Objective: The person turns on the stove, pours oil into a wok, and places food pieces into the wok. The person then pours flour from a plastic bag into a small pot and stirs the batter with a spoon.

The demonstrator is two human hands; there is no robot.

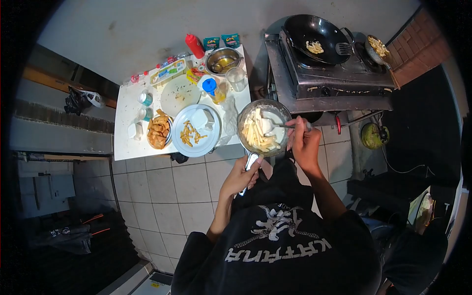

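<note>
My left hand [239,176] is wrapped round the white handle of a pan [240,132], which I hold up in front of my body. Pale cut potato sticks [254,130] lie in whitish batter at the pan's left side. My right hand [304,140] grips the handle of a spoon [286,126], whose bowl dips into the batter and is coated white. To the left of the pan, a light blue plate [182,147] carries some browned fries [191,133] and a small white container [201,119].
A stove [334,83] at the upper right bears a black wok [302,30] with fries and a slotted turner [344,48]. Beside it rests a strainer of fries [377,47]. The white table [129,105] holds a basket of fried pieces [158,132], a metal bowl [216,55] and a red bottle [194,45]. A green gas cylinder [374,135] stands right.
</note>
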